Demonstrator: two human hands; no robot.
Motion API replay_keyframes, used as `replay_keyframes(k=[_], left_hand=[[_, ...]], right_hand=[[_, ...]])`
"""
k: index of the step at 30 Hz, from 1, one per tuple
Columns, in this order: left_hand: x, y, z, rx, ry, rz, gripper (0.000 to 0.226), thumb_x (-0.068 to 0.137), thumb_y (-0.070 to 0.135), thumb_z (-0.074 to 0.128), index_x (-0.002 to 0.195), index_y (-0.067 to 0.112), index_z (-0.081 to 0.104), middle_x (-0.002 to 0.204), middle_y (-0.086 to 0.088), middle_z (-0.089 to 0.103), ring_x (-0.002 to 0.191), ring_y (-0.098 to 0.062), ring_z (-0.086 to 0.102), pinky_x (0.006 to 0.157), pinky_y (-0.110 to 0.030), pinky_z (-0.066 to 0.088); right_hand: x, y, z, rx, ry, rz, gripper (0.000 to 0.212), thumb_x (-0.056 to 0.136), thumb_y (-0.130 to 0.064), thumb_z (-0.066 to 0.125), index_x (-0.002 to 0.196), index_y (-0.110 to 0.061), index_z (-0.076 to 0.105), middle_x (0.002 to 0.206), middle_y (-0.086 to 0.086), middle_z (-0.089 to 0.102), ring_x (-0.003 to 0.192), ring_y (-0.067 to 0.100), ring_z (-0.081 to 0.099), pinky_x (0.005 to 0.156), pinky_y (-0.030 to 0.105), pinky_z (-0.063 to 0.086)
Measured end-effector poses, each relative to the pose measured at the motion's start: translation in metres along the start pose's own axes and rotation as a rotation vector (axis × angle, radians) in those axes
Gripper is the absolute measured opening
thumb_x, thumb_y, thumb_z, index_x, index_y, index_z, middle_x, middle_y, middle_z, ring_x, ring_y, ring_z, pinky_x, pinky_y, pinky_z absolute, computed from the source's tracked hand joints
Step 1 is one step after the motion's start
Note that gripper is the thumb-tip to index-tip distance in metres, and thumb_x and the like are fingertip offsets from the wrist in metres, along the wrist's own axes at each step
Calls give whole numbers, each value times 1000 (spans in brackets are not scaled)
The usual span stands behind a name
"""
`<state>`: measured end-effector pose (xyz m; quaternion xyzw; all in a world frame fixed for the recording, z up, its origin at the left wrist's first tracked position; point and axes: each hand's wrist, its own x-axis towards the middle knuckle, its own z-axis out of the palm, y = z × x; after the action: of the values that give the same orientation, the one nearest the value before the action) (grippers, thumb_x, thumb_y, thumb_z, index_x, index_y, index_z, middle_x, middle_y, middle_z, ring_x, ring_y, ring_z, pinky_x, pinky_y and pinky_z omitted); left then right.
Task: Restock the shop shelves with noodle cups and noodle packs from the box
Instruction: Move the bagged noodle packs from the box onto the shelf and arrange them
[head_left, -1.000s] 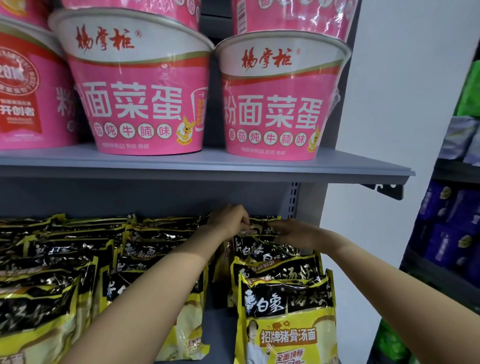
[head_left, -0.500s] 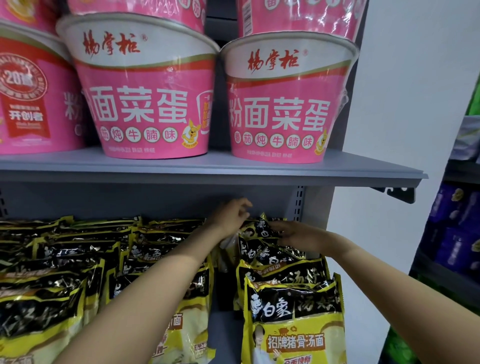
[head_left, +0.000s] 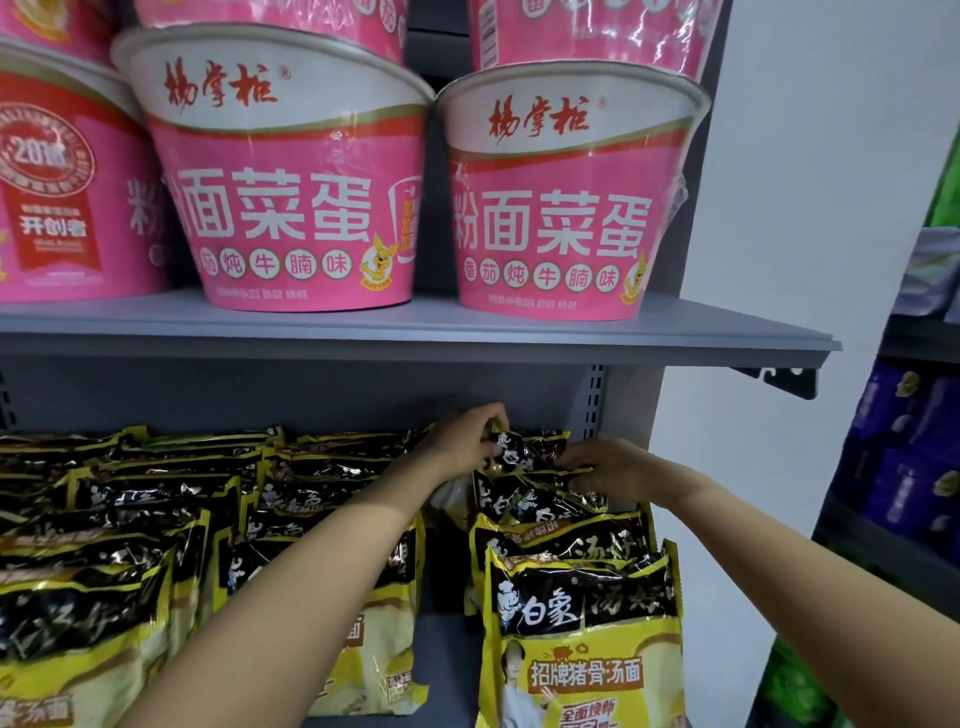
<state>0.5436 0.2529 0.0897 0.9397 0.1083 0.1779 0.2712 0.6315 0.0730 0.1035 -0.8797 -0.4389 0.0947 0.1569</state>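
Note:
Yellow-and-black noodle packs stand in rows on the lower shelf; the front pack of the right row (head_left: 582, 639) faces me. At the back of that row my left hand (head_left: 462, 439) pinches the top left corner of the rearmost pack (head_left: 524, 452). My right hand (head_left: 605, 465) grips the top edge of the same pack from the right. Large pink noodle cups (head_left: 556, 208) stand stacked on the upper shelf (head_left: 415, 332) above. The box is out of view.
More rows of the same packs (head_left: 130, 519) fill the lower shelf to the left. A grey gap (head_left: 447, 649) runs between the two right rows. The shelf's bracket (head_left: 784, 374) juts out at the right end. Another shelf with purple packages (head_left: 904, 457) stands at the far right.
Both hands have stayed at the back of the right row; my left hand has closed its fingers on the rearmost pack's corner. The view has shifted slightly.

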Motion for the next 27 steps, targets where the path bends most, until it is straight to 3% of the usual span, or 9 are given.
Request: replay_keyframes(k=[4,8,11,14,16,19,23,25,27], left_hand=[[-6,-3,-5,-58,120,-39,19,87,9,60,94,18,45,94,-1,50,86,-17,49,64,-22,31],[-10,-5,-8,163,20,-55,20,87,23,62,103,13,56,114,-7,54,107,-23,53,82,-27,39],[-19,-2,-9,101,-28,67,30,89,31,60,116,16,60,124,-5,52,117,-20,48,94,-27,36],[-27,-2,-9,140,-202,85,39,86,27,65,122,14,59,126,-5,55,119,-19,49,94,-24,36],[-29,-5,-9,197,-159,81,38,83,20,68,120,15,60,123,-6,56,116,-20,51,90,-23,37],[-30,-9,-12,297,-13,68,32,87,15,63,118,20,58,124,-6,53,115,-22,49,90,-27,36],[-35,-17,-16,418,-42,10,39,87,16,64,125,20,55,135,-6,48,124,-24,44,100,-34,37],[-40,-16,-15,442,-53,24,42,88,22,63,129,19,53,138,-4,47,128,-23,41,105,-35,35],[-43,-9,-14,384,1,101,36,92,27,56,128,21,54,136,-3,49,127,-21,43,105,-34,35]], right_hand=[[5,2,2,-1,70,16,33,85,-14,65,118,-12,61,123,5,61,111,20,58,93,25,44],[5,-1,2,-10,120,16,30,84,-12,67,113,-6,63,117,8,63,111,21,59,85,19,40],[4,-1,6,-9,188,1,20,83,-11,68,101,-4,65,108,9,64,104,22,60,77,19,39],[3,-2,10,21,256,-12,14,82,-12,69,94,-4,65,102,10,66,95,21,60,73,20,38],[4,-8,14,52,296,-38,13,83,-12,68,93,-4,65,99,9,67,90,19,58,72,20,39],[7,-13,15,132,279,-67,16,86,-16,65,99,-7,64,101,6,66,90,13,57,68,18,40],[-2,-3,4,178,98,-37,53,84,-24,68,131,-13,47,135,8,50,126,23,46,104,31,39],[-12,4,1,165,26,11,64,84,-29,67,139,-14,38,143,8,42,130,24,41,105,33,37],[-22,6,0,197,-38,85,61,86,-35,63,139,-15,40,143,4,42,129,24,43,93,33,45]])
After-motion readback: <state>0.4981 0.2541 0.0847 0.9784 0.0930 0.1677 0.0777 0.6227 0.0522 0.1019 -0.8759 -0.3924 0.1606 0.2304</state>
